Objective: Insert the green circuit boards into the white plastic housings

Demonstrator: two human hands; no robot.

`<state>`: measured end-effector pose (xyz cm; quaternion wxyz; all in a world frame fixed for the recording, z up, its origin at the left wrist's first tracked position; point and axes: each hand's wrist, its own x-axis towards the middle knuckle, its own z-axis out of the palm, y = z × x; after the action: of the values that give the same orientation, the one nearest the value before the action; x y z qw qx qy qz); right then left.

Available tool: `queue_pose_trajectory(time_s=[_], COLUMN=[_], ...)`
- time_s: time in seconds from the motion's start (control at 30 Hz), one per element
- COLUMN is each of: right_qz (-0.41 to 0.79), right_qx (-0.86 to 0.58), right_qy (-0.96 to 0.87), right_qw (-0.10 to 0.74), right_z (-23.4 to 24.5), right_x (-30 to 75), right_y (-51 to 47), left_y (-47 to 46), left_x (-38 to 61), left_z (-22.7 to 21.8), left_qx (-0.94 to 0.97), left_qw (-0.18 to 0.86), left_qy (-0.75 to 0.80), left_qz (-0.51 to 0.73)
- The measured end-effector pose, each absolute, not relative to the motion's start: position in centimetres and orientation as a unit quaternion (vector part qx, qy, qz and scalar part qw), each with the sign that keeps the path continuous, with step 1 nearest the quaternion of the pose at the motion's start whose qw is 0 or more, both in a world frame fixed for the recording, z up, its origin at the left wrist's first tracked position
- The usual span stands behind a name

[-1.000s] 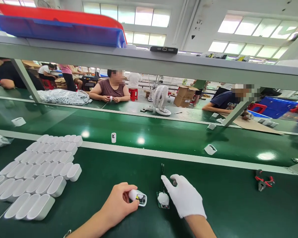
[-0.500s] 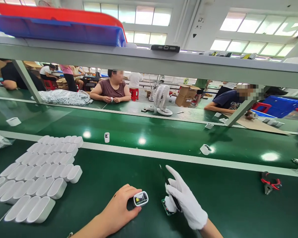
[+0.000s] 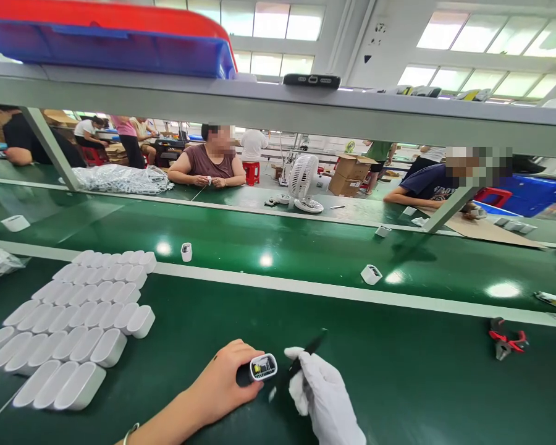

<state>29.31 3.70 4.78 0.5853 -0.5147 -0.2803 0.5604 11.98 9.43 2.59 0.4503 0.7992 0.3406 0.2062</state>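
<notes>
My bare left hand (image 3: 229,380) grips an oval white plastic housing (image 3: 263,367) between thumb and fingers. Its open end faces up, showing electronic parts, one of them yellow. Close by on the right is my right hand (image 3: 322,389) in a white glove, closed around a slim black tool (image 3: 308,352). The tool slants from upper right to lower left and is blurred, so its exact kind is unclear. A small pale blurred spot (image 3: 272,394) shows near its lower end, apart from the housing. No circuit board shows beside the glove now.
Rows of empty white housings (image 3: 81,352) stand on the left. Red-handled pliers (image 3: 507,340) lie at right. On the green belt (image 3: 231,235) ride several filled housings, one white housing (image 3: 371,274) among them. A shelf (image 3: 259,102) crosses overhead; co-workers sit opposite.
My right hand has moved down and left, and the black tool has turned over in it. The green board near the glove is out of sight. Housings on the belt have shifted left.
</notes>
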Motion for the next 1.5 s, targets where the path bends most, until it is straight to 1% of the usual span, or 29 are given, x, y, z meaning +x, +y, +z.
queue_pose_trajectory(time_s=[0.13,0.3,0.43,0.77,1.0,1.2,1.5], right_qz=[0.541,0.519,0.492,0.488,0.475,0.443,0.463], right_qx=[-0.538,-0.548,-0.561,-0.571,-0.597,-0.591,-0.598], right_qy=[-0.269,-0.165,-0.137,-0.145,-0.224,-0.233,-0.248], right_qw=[0.588,0.635,0.651,0.644,0.606,0.632,0.606], right_z=[3.5,3.2,2.8,2.5,3.2,3.5,3.5], right_x=[28.1,27.6,28.2,28.1,28.2,28.3,28.1], right_y=[4.0,4.6,4.9,5.2,5.5,4.8,5.2], left_y=[9.5,9.6,9.6,9.6,9.6,9.5,9.5], left_x=[11.9,11.9,11.9,11.9,11.8,11.9,12.0], left_z=[2.6,2.6,2.6,2.8,2.8,3.0,3.2], left_qx=[0.805,0.811,0.810,0.810,0.813,0.821,0.817], left_qw=[0.446,0.438,0.435,0.439,0.437,0.421,0.428], left_qy=[0.334,0.332,0.335,0.335,0.333,0.332,0.335], left_qz=[0.204,0.202,0.207,0.198,0.192,0.195,0.191])
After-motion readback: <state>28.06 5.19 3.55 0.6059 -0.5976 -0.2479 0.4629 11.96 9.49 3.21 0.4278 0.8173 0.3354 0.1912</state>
